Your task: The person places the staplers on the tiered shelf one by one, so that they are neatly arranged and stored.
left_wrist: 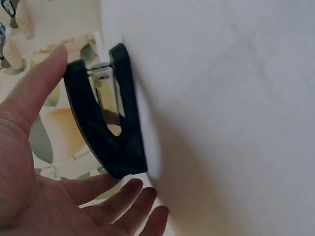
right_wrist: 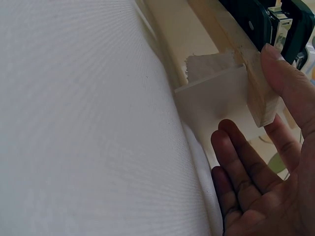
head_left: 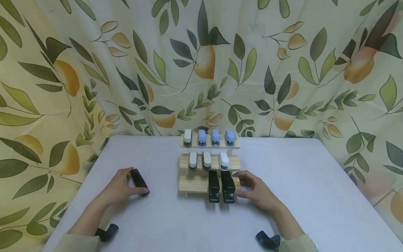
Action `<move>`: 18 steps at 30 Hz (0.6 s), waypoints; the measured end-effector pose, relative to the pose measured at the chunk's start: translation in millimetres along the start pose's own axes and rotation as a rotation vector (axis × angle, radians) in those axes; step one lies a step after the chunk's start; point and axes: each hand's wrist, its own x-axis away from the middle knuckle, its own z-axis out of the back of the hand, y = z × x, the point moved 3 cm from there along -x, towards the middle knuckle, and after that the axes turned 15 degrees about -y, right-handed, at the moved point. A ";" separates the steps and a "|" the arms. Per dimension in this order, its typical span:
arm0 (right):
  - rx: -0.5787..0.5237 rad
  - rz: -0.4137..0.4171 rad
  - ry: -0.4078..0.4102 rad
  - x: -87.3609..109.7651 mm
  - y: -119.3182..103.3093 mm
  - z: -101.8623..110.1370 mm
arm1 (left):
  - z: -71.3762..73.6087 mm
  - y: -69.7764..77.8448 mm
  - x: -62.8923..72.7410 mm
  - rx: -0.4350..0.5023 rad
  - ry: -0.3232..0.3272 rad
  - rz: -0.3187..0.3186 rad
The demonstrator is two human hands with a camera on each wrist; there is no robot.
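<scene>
My left hand (head_left: pixel 121 187) holds a black stapler (head_left: pixel 139 182) lengthwise on the left of the table, thumb at one end and fingers at the other. In the left wrist view the stapler's (left_wrist: pixel 130 98) two arms stand apart, with metal between them. My right hand (head_left: pixel 256 189) grips the right end of the lowest board of a wooden tiered rack (head_left: pixel 193 183). Thumb and index finger meet the board's end (right_wrist: pixel 261 101) in the right wrist view; the other fingers curve below it. Two black staplers (head_left: pixel 214 187) lie on that board, the right one beside my fingertips.
Pale grey and white staplers (head_left: pixel 206 161) sit on the middle tier. On the top tier are a grey stapler (head_left: pixel 187 137) and several blue ones (head_left: pixel 215 137). A white cloth covers the table (head_left: pixel 170 224), and a leaf-and-fruit curtain (head_left: pixel 201 87) hangs behind. Black devices (head_left: pixel 267 239) are strapped at both wrists.
</scene>
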 end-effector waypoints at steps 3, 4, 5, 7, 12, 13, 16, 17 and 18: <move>-0.008 0.002 0.001 -0.3 -0.4 -0.1 | -0.4 -3.9 -2.0 -0.011 0.010 -0.002; -0.011 0.003 0.001 -0.2 -0.3 -0.2 | -0.7 -5.1 -2.7 -0.012 0.010 -0.001; -0.014 0.005 0.002 0.0 -0.3 -0.2 | -0.8 -6.0 -3.3 -0.010 0.010 0.001; -0.019 0.011 0.004 0.3 -0.3 -0.2 | -1.3 -7.6 -4.4 -0.008 0.009 0.005; -0.015 0.013 0.009 0.6 0.1 -0.1 | -2.8 -10.0 -6.3 -0.016 0.011 0.016; -0.014 0.010 0.009 0.5 0.1 0.0 | -3.0 -10.2 -6.6 -0.020 0.014 0.016; -0.014 0.004 0.008 0.2 0.0 -0.1 | -3.7 -10.2 -6.6 -0.027 0.022 0.020; -0.016 0.004 0.007 0.1 -0.1 -0.1 | -3.9 -9.9 -6.5 -0.030 0.025 0.022; -0.018 0.003 0.006 -0.1 -0.2 -0.1 | -3.9 -9.7 -6.2 -0.030 0.027 0.025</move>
